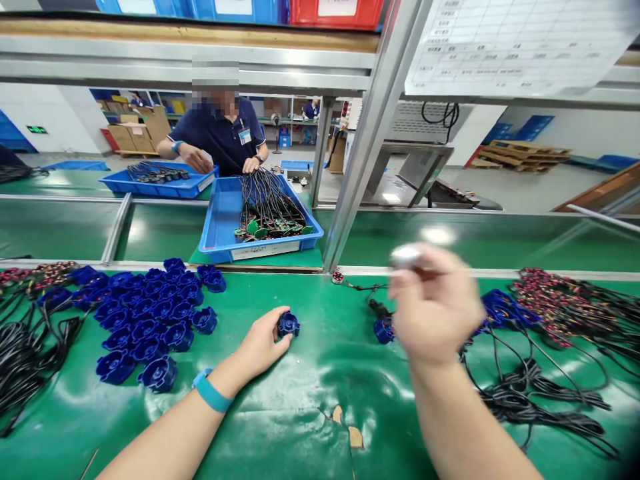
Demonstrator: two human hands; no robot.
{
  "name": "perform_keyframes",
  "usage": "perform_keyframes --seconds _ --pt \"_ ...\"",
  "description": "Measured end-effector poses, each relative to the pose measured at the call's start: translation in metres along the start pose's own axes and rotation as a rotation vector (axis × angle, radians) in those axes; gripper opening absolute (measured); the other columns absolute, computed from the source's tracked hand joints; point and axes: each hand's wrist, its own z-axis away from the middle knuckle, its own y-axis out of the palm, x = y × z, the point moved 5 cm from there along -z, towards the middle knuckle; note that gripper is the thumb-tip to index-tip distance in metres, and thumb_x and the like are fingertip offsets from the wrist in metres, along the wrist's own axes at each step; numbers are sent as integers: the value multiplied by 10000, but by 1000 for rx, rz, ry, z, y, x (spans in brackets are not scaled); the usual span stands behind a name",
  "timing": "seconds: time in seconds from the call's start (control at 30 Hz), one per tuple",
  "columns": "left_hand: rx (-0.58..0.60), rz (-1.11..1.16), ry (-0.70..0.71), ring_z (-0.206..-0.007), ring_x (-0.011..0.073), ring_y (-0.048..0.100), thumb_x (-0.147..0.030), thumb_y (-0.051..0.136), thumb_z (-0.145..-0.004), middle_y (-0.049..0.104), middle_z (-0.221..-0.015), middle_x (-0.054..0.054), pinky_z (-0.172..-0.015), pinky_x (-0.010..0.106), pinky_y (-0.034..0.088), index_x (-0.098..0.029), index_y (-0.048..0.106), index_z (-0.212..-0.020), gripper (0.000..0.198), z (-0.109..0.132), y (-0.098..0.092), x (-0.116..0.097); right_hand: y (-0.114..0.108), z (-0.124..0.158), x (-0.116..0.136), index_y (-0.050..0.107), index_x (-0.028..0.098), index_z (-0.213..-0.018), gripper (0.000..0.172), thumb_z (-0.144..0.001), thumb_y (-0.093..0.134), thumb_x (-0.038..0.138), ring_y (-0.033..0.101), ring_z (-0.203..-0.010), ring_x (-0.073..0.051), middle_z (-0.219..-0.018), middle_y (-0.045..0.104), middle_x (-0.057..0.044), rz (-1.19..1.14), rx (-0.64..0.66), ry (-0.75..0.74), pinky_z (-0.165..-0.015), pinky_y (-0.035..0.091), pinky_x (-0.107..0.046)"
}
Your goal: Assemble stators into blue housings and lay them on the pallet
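My left hand (pixel 261 345) has its thumb and fingers around a small dark-blue plastic housing (pixel 289 325) at the middle of the green bench. Raised above the bench on the right, my right hand (pixel 435 307) is closed on a shiny silver round part (pixel 406 255), smeared by motion, so its exact kind does not show. Partly hidden behind that hand lies another blue housing (pixel 383 330) with a black cable. Left of my left hand, many more blue housings (pixel 160 307) stand close together on the green mat.
Black cables with coloured wire ends lie in bundles at the far left (pixel 35 347) and right (pixel 565 303). A metal post (pixel 367 133) rises behind the bench. Beyond it, a co-worker (pixel 225 133) handles cabled circuit boards in a blue tray (pixel 215 223).
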Motion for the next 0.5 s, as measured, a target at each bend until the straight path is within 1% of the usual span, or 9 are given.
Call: perform_keyframes --seconds 0.03,0.07,0.1,0.13,0.2,0.27,0.33,0.4,0.5 --pt "-7 6 -12 -702 166 611 -244 682 -824 642 -824 3 -706 323 551 -205 538 -1342 539 0 0 1 19 24 -5 657 231 -1147 260 -902 699 308 610 -702 -149 -1050 668 -73 48 227 82 -608 526 -320" --pt "-17 15 -17 -722 173 619 -255 708 -810 643 -826 2 -718 329 555 -206 546 -1328 544 -1 0 1 35 50 -10 665 227 -1127 244 -896 702 297 618 -739 -158 -1045 674 -73 56 411 121 -642 544 -320" --pt "-27 26 -7 -769 183 634 -263 730 -797 657 -867 13 -748 342 562 -210 557 -1306 540 -1 -1 0 49 76 -17 667 220 -1104 217 -899 694 285 636 -801 -171 -1044 674 -73 53 547 166 -704 561 -326" --pt "-33 36 17 -839 198 648 -264 741 -793 673 -937 32 -794 360 566 -218 570 -1278 516 -1 -3 -2 60 99 -24 667 217 -1093 199 -904 686 277 645 -867 -185 -1041 673 -72 57 652 204 -771 565 -332" --pt "-34 50 84 -995 227 646 -240 731 -803 682 -1081 62 -898 398 553 -233 591 -1210 430 -1 -6 -9 75 132 -36 665 209 -1095 192 -909 675 259 648 -964 -205 -1055 663 -73 77 804 262 -871 552 -348" --pt "-23 58 135 -1083 238 625 -197 707 -811 676 -1141 69 -961 418 532 -240 591 -1181 391 1 -8 -16 81 150 -42 665 208 -1119 215 -908 677 247 644 -997 -213 -1082 650 -75 118 912 298 -916 538 -359" --pt "-9 66 148 -1083 233 624 -159 695 -805 675 -1142 67 -963 415 533 -241 580 -1190 409 2 -8 -20 82 156 -44 672 214 -1133 227 -909 676 248 644 -993 -213 -1097 638 -72 151 972 319 -925 534 -361" --pt "-2 74 142 -1074 231 629 -139 696 -794 675 -1143 69 -958 413 538 -241 577 -1194 430 4 -7 -21 81 156 -43 682 224 -1137 231 -908 677 251 642 -983 -209 -1090 632 -64 167 987 334 -928 532 -357" --pt "-8 83 132 -1073 237 639 -144 703 -791 675 -1148 76 -953 415 544 -237 574 -1194 433 6 -5 -20 80 155 -44 701 237 -1141 259 -882 710 238 638 -944 -196 -1038 624 -47 156 969 356 -908 532 -337"
